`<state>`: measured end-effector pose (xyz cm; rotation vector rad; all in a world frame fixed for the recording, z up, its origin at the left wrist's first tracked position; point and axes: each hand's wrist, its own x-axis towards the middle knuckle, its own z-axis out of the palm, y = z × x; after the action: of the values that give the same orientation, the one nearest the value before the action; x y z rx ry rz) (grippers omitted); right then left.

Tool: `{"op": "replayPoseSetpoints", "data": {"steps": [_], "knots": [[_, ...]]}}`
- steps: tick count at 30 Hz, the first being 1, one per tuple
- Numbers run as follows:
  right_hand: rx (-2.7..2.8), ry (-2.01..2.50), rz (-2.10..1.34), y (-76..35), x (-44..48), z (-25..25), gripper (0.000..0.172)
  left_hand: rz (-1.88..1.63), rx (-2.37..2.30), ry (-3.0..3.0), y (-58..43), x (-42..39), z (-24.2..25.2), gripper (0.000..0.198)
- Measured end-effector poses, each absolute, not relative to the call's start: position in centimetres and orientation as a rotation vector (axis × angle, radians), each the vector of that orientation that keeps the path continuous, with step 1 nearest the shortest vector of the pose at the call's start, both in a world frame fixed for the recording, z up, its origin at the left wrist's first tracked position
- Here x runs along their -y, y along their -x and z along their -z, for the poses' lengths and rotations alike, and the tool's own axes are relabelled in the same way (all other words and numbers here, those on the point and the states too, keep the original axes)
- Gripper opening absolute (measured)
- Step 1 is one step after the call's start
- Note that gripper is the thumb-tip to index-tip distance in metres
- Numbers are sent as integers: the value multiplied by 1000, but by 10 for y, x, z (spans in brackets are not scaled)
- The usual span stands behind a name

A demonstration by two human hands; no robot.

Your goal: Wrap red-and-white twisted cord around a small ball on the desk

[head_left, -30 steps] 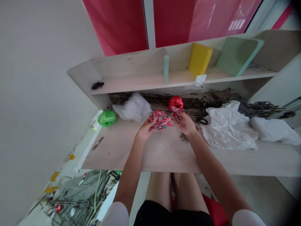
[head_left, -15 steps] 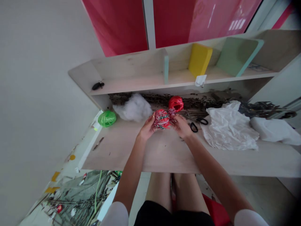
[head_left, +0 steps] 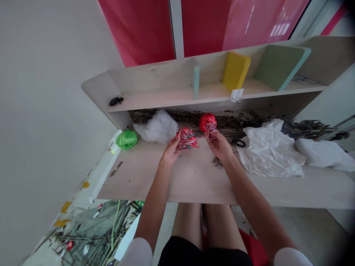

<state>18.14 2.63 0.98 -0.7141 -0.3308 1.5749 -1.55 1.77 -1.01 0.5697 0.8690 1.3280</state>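
Observation:
My left hand (head_left: 172, 148) is closed on a bundle of red, white and green string (head_left: 186, 139), raised over the desk. My right hand (head_left: 219, 145) pinches a smaller bunch of red-and-white string (head_left: 211, 127). A strand stretches between the bundle and the bunch. Just behind my right hand is a ball of red plastic twine (head_left: 205, 120), partly covered by the bunch. White stuffing (head_left: 160, 126) lies beyond my left hand. Black scissor handles (head_left: 238, 143) show to the right of my right hand, the rest hidden.
Green plastic twine (head_left: 127, 139) and a pen-like stick (head_left: 116, 169) lie on the desk (head_left: 191, 186) at left. Crumpled white sheeting (head_left: 271, 151) is at right. Dry stems (head_left: 183, 116) run along the back beneath a shelf (head_left: 161, 99). Sticks and scraps (head_left: 102, 229) cover the floor at lower left.
My right hand has moved right with the smaller bunch, away from the bundle, drawing a strand taut between them. My left hand has shifted slightly left with the bundle, which has turned.

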Motion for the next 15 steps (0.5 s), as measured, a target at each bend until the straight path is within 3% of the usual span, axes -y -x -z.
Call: {"op": "replayPoseSetpoints", "data": {"steps": [15], "knots": [[425, 689, -1565, -184, -25, -11, 17, -1356, -973, -549, 18, -20, 8, 35]]}}
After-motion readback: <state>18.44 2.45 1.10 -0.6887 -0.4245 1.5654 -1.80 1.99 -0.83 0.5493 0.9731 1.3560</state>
